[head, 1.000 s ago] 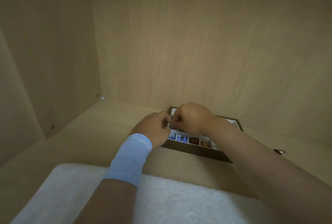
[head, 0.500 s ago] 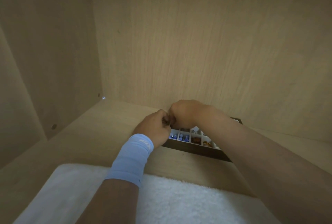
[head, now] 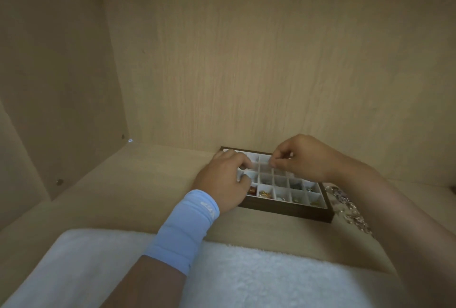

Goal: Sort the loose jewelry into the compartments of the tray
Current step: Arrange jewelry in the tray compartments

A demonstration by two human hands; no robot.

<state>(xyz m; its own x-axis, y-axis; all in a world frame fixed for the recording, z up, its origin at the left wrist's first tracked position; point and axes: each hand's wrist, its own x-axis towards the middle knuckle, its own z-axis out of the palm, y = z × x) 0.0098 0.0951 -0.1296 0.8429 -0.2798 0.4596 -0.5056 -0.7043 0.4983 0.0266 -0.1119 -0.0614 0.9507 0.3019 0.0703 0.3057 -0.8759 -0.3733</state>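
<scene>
Two hands just parted over the tray (head: 283, 212); right hand (head: 302, 159) pinches a tiny piece (head: 272, 163), left hand (head: 225, 180) grip unclear. Drop's probably next.

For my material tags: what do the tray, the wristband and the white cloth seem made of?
Tray: dark matt frame, likely wood; pale dividers, lining unclear. Wristband: light blue stretch fabric, soft creases. White cloth: fluffy pile, likely terry or fleece.

Tray (head: 286, 212) is dark brown with white compartments (head: 280, 181), light blue wristband (head: 187, 228) behind the left hand (head: 222, 181), red piece (head: 252, 191) just beside it.
</scene>
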